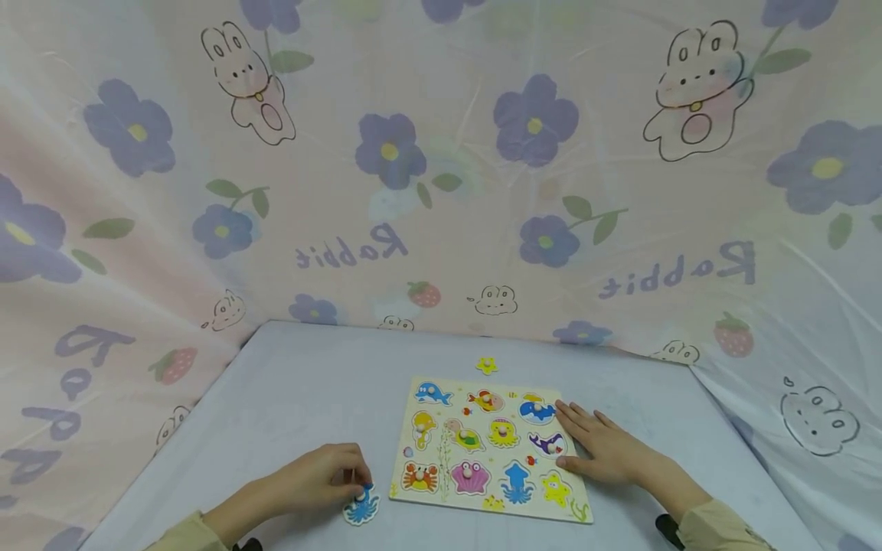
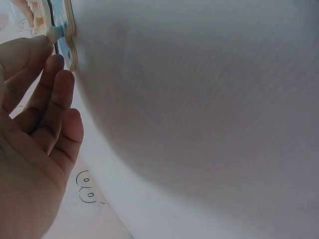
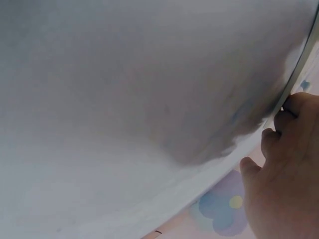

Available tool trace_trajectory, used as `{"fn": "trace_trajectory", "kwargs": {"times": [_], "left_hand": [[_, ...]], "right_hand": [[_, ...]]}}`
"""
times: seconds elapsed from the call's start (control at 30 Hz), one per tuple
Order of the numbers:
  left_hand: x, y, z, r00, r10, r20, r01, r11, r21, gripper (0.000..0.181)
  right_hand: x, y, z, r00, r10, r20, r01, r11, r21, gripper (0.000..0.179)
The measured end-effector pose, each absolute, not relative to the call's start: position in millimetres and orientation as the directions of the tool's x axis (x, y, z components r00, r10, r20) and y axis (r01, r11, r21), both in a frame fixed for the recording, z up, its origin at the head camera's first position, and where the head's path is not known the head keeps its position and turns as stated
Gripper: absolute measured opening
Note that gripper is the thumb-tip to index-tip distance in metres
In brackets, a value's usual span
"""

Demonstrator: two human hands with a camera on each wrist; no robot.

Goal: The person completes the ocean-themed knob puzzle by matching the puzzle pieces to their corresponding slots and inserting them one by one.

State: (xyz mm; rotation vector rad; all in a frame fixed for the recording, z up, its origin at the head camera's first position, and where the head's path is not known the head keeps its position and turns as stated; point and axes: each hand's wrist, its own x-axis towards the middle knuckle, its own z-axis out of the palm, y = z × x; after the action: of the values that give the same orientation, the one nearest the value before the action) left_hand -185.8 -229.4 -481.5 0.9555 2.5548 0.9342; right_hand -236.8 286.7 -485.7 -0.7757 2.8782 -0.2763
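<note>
My left hand (image 1: 329,478) pinches the small knob of a blue squid puzzle piece (image 1: 361,509), just left of the puzzle board (image 1: 506,458). In the left wrist view, thumb and fingertip hold that pale knob, and the wooden squid piece (image 2: 70,30) is seen edge-on at the top left. My right hand (image 1: 606,451) rests with extended fingers on the board's right edge. Sea-animal pieces with knobs sit in the board, among them a crab (image 1: 420,477) and a pink shell (image 1: 471,478). The squid picture (image 1: 517,484) and star picture (image 1: 556,490) on it show no knob.
A yellow star piece (image 1: 487,365) lies on the white-covered table (image 1: 331,383) behind the board. Patterned cloth (image 1: 455,199) with rabbits and flowers hangs along the back and sides.
</note>
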Motion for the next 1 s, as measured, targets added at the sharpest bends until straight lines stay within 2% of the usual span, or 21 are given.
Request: {"fn": "trace_trajectory", "kwargs": {"times": [0.33,0.8,1.0], "left_hand": [[-184.6,-231.7,-484.7,-0.738,0.675,-0.004,0.515,0.567,0.642,0.008],[-185.8,-231.5,-490.1,-0.691,0.721,0.061,0.584,0.506,0.634,0.01],[-185.7,-230.5,-488.6,-0.694,0.717,0.062,0.584,0.511,0.63,0.01]], "right_hand": [[-236.9,286.8,-487.4,-0.853,-0.515,-0.085,-0.49,0.847,-0.208,0.094],[-236.9,288.9,-488.3,-0.855,-0.513,-0.079,-0.49,0.847,-0.205,0.094],[-238.0,289.2,-489.7,-0.856,-0.511,-0.079,-0.489,0.849,-0.2,0.095]]}}
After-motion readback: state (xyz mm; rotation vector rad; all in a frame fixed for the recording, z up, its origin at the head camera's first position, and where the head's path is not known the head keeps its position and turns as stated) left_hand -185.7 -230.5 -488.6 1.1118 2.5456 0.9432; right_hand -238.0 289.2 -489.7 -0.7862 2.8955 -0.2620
